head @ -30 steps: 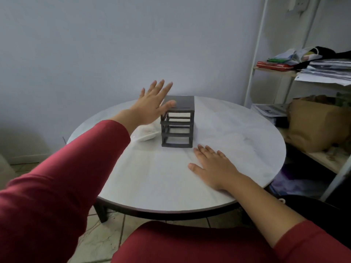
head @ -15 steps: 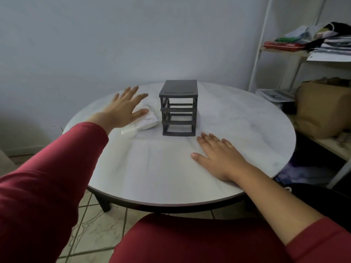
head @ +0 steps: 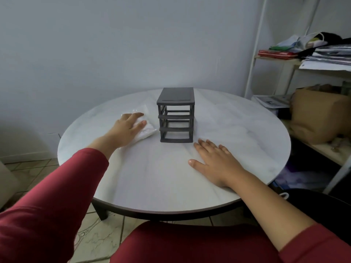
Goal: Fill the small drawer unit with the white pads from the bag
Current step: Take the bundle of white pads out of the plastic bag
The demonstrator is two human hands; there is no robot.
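Since the frame before, the left hand (head: 126, 128) has dropped from hovering over the bag (head: 146, 130) to lying on it, fingers curled over the clear plastic with the thumb pressing its near side; its grip looks narrow around the bag, though whether the bag is properly clasped or only pressed cannot be told. White pads show through the plastic, packed together and too blurred to count. That bag lies on the round marble-look surface (head: 237, 130), just beside the left side of the small drawer unit (head: 175, 115), apart from it by a thin gap. This dark grey unit stands upright near the middle of the surface, its three compartments open at the front, seemingly without drawers in them. On the other side the right hand (head: 215, 164) lies flat, palm down, fingers spread wide and holding nothing, its fingertips near the unit's front right corner but not touching it. Red sleeves cover both upper arms, the left one reaching to the wrist. Right of the surface stands a white metal shelf (head: 275, 59) stacked with papers and folded cloth, and lower down a brown paper bag (head: 319, 114). Tiled floor (head: 95, 234) shows beneath.
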